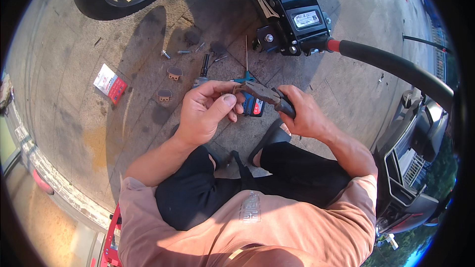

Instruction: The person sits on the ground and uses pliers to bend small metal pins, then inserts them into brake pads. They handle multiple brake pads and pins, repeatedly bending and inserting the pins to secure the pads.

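My right hand (304, 111) is wrapped round the handles of a pair of worn pliers (262, 92), whose jaws point left toward my left fingertips. Between thumb and fingers, my left hand (203, 111) pinches a small thin brownish metal piece (237, 89) at the plier jaws. Its shape is mostly hidden, and I cannot tell whether the jaws grip it. Below my hands lies a power tool with a black socket (205, 64) and a blue battery (254, 107), partly covered by my left hand. A teal-handled tool with a long thin shaft (247, 54) lies beside it.
Two brake pads (174, 73) lie on the paved ground, near several loose bolts (183, 52). A white and red packet (110, 84) is farther left. Beyond are a black tyre (99, 5) and a black vehicle part with a thick bar (396, 62). A scooter (408, 168) stands at right.
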Tool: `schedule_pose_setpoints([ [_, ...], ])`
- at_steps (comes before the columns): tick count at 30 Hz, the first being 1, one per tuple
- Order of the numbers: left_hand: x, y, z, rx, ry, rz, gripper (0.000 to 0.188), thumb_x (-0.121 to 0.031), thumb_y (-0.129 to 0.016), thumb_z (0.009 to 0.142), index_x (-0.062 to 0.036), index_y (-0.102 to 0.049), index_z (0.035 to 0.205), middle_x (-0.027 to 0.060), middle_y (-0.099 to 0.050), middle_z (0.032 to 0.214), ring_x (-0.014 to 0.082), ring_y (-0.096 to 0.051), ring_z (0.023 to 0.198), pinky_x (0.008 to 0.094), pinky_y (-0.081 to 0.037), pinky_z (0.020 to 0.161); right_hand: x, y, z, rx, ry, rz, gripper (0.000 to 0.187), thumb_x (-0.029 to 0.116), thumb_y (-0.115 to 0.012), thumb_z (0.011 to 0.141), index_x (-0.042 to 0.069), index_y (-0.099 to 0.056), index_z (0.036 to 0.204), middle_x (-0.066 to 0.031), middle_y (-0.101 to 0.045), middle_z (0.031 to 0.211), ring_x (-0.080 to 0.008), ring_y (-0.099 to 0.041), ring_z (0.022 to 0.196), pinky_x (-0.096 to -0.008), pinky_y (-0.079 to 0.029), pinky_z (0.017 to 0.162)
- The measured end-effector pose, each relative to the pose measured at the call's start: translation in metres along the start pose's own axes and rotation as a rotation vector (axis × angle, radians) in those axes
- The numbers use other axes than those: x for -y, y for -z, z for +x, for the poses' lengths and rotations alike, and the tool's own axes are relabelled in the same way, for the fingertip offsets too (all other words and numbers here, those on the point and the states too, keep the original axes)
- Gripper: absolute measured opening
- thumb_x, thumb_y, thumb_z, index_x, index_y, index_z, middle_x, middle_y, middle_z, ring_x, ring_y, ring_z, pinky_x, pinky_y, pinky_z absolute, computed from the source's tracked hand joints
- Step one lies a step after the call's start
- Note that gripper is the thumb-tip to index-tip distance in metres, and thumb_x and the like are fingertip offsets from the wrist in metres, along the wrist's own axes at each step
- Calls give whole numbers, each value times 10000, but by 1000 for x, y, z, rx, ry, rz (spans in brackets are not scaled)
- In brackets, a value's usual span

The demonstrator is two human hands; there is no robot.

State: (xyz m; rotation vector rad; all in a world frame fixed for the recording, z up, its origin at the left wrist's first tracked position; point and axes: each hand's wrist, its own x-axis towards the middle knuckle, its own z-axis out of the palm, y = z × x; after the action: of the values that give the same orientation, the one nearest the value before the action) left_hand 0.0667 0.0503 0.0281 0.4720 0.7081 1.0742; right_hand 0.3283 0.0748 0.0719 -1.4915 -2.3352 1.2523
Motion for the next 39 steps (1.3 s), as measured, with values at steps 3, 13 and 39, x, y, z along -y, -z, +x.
schedule_pose_setpoints([
  [3,-1,3,-6,18,18,18,262,-36,-574,941,17,-608,1196,160,-671,974,187,-662,773,255,-549,605,-2,-2,-1,9,3,-12,529,-1,-687,728,25,-507,1225,-201,-606,1023,-437,-617,930,-459,-506,778],
  [13,-1,6,-9,-66,209,-14,172,-53,-590,944,22,-613,1098,98,-659,878,130,-639,726,228,-521,565,-15,-8,-4,59,-30,-4,497,-5,-681,716,29,-539,1191,-207,-615,1023,-439,-617,938,-455,-508,780],
  [39,1,15,-16,-72,356,172,148,-38,-602,920,-9,-619,1063,99,-660,834,139,-639,696,223,-509,536,-18,2,-7,175,-19,32,501,19,-700,735,43,-555,1214,-185,-622,1011,-388,-648,874,-441,-514,745],
])
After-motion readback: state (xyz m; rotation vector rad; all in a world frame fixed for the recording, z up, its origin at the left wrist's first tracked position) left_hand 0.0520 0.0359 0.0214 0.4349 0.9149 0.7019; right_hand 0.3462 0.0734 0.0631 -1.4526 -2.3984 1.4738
